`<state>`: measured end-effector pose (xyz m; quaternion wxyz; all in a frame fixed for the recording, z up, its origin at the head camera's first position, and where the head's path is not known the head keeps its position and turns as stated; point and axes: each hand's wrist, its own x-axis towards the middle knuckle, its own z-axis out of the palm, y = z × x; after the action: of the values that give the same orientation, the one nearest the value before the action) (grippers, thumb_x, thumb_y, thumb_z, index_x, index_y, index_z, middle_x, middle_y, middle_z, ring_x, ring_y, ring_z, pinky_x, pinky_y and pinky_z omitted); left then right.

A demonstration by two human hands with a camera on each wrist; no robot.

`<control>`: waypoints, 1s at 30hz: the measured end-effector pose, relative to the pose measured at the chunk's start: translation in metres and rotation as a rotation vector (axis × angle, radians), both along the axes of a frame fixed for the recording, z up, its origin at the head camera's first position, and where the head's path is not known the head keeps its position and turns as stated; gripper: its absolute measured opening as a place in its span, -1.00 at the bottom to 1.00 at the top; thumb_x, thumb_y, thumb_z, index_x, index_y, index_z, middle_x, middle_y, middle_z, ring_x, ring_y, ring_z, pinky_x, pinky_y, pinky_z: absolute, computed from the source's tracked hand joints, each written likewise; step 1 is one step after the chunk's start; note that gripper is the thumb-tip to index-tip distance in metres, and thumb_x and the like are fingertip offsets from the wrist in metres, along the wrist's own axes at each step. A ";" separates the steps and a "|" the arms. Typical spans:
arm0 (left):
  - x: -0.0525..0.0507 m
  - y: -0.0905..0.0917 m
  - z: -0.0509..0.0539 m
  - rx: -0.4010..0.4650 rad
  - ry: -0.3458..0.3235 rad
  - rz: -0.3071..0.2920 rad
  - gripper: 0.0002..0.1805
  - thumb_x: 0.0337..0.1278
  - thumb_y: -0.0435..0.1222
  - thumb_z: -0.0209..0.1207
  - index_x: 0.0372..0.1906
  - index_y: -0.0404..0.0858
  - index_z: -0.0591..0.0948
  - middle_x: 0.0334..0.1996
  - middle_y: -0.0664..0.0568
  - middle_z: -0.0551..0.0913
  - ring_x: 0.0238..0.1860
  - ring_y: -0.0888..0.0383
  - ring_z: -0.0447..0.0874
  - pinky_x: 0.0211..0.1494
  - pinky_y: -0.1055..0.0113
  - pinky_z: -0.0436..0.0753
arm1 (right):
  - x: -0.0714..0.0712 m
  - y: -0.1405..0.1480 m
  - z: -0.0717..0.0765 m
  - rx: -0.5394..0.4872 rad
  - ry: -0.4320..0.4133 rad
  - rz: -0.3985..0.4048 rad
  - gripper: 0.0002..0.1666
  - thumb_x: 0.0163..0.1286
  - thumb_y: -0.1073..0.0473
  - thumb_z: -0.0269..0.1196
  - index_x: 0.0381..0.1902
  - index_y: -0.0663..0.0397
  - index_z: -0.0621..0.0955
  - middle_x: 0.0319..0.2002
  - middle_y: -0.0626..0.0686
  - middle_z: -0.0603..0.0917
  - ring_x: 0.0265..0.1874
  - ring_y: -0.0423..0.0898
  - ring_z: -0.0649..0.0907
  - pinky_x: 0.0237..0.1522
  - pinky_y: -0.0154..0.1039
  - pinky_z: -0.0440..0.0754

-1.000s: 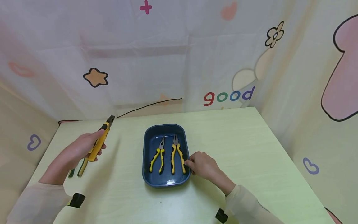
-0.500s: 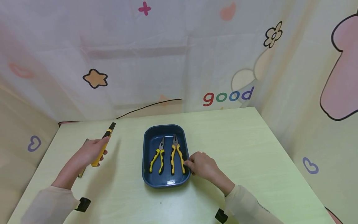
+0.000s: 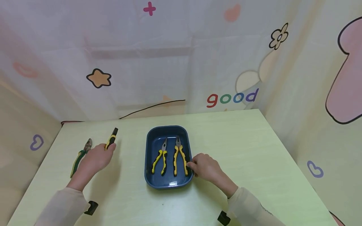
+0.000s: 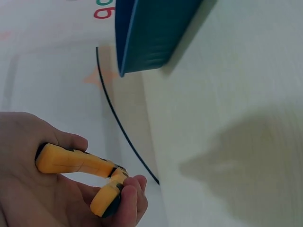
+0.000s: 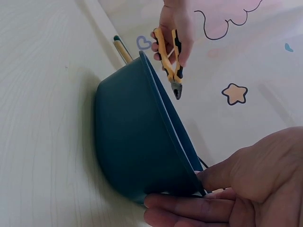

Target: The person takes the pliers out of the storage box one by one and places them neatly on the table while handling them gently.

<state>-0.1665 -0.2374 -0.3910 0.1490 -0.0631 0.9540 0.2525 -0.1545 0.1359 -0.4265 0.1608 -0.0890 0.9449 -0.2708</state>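
Yellow-and-black pliers (image 3: 112,139) are gripped in my left hand (image 3: 97,158), above the table at left. The left wrist view shows their two spread handles (image 4: 75,161) between thumb and fingers; in the right wrist view their jaws point down. My right hand (image 3: 205,166) pinches the right wall of a blue plastic tray (image 3: 169,185), thumb at the rim and fingers outside. Inside lie needle-nose pliers (image 3: 164,146) on the left and combination pliers (image 3: 178,143) on the right, both yellow and black, jaws away from me. Green-handled pliers (image 3: 76,163) lie beside my left forearm, partly covered by it.
The pale wooden table (image 3: 240,141) reaches back to a printed cloth (image 3: 158,75) hanging behind and at both sides. A dark curved line shows low on the back cloth. Small black devices (image 3: 224,217) sit at both wrists.
My left hand has moved a little right and toward me and has turned, with the pliers still in it. The green-handled pliers show more now. Right hand and tray stay put.
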 end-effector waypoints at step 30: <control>-0.010 0.005 -0.048 -0.249 0.055 0.154 -0.33 0.57 -0.03 -0.16 0.03 -0.72 0.31 -0.15 -0.59 0.44 -0.14 -0.43 0.53 -0.18 -0.25 0.53 | 0.000 0.000 -0.002 -0.001 0.012 -0.001 -0.64 0.52 0.08 0.29 -0.52 0.07 0.67 -0.65 -0.05 0.62 -0.64 -0.14 0.52 -0.57 -0.29 0.39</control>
<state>-0.1761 -0.2322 -0.4388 0.0941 -0.1473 0.9739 0.1448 -0.1548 0.1363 -0.4282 0.1551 -0.0904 0.9457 -0.2709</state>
